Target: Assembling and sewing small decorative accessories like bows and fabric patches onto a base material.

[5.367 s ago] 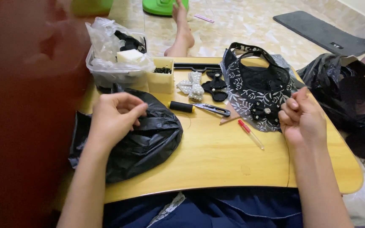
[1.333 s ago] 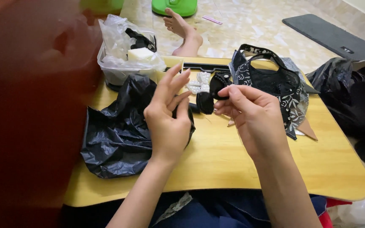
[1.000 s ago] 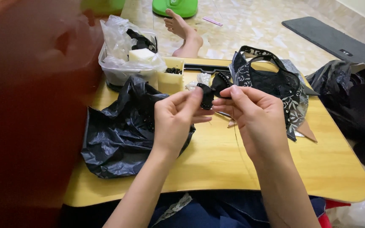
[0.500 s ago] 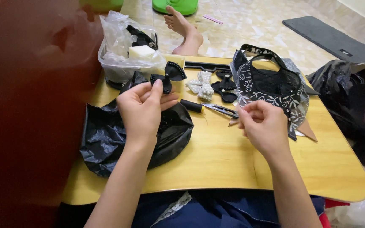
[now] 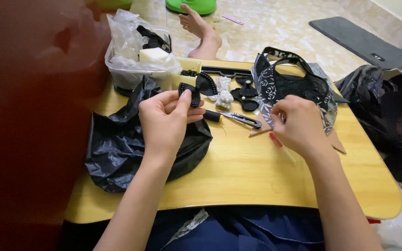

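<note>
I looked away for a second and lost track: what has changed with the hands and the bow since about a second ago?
The hands have parted. The left hand carried the black bow up and leftward, over the black plastic bag, and now holds it alone. The right hand let go of the bow and moved right, fingers pinched near the patterned black fabric. The snips, red pen and wooden table stayed put.

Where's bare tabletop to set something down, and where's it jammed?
Free: the near strip of the table between the black plastic bag and the right hand, and the near right corner. Crowded: the far edge, with clear tub, bows, snips and patterned bag. The left hand holds a black bow.
</note>
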